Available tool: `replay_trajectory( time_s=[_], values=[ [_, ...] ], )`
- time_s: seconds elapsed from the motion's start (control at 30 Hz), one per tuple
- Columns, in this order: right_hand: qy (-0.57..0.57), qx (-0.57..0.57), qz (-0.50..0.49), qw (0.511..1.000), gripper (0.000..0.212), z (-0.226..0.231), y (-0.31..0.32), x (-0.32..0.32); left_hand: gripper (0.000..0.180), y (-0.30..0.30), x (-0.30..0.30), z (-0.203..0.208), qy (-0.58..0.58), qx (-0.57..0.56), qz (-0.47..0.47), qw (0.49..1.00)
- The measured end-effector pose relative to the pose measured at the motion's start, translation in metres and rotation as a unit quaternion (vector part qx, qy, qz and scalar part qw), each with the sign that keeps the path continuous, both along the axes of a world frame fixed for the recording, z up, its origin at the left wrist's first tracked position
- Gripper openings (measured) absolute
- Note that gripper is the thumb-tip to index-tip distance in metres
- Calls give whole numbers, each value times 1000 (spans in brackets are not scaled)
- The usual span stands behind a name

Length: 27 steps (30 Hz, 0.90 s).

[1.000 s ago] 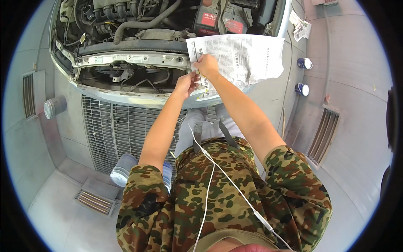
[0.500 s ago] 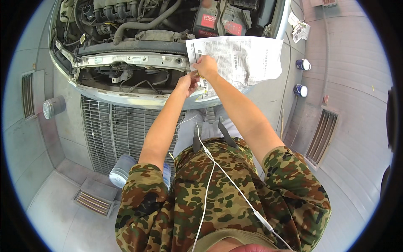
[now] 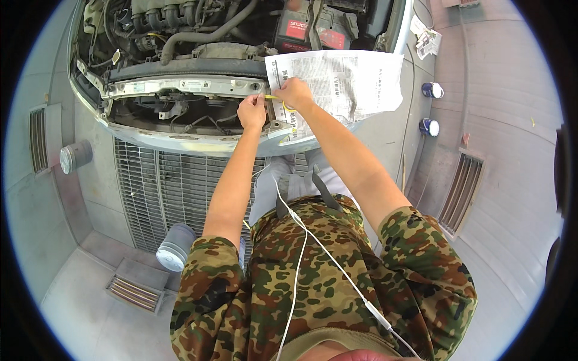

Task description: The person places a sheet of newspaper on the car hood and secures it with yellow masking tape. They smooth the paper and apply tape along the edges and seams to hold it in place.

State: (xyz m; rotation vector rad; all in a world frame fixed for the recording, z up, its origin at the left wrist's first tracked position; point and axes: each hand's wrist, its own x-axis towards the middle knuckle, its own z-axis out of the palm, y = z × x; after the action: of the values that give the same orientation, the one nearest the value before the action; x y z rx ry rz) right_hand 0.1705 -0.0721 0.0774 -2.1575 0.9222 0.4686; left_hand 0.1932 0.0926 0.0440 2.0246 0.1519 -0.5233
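Note:
A short strip of yellow masking tape [image 3: 271, 97] stretches between my two hands, above the left edge of a newspaper sheet [image 3: 370, 78]. My left hand [image 3: 251, 112] pinches the strip's free end. Closed round the tape roll is my right hand [image 3: 295, 94]; only part of the yellow ring shows below its fingers. The sheet lies over the right front of a car with its engine bay exposed, next to the pale metal crossbar [image 3: 180, 86]. Strips of yellow tape also show near the sheet's lower left corner.
Behind the crossbar are hoses and a car battery [image 3: 313, 33]. A floor grate [image 3: 186, 180] lies under the bumper [image 3: 180, 143]. Buckets stand at left [image 3: 76, 157] and by my left elbow [image 3: 176, 246]; two small cans [image 3: 429, 127] stand at right. White earphone wires hang before my chest.
My left hand has moved left and slightly up, away from my right hand, and a strip of yellow tape now shows between them. The right hand has barely moved.

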Motion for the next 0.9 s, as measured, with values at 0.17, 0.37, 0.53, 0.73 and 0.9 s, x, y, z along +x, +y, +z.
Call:
replay_trajectory(
  time_s=[0.17,0.37,0.53,0.73,0.9],
  values=[
    [38,21,41,998,41,15,-3,2,27,3,-1,0,-28,-21,-16,999],
    [48,-23,73,996,35,19,5,-1,27,0,-5,4,-52,-3,-6,999],
    [34,-98,35,994,30,6,20,-4,32,-3,-11,10,-197,86,-43,976],
    [9,-96,32,995,28,2,22,-9,32,-4,-7,14,-151,116,-35,981],
    [8,-90,27,996,28,2,22,-7,37,17,-1,14,-149,248,-58,955]
  ],
)
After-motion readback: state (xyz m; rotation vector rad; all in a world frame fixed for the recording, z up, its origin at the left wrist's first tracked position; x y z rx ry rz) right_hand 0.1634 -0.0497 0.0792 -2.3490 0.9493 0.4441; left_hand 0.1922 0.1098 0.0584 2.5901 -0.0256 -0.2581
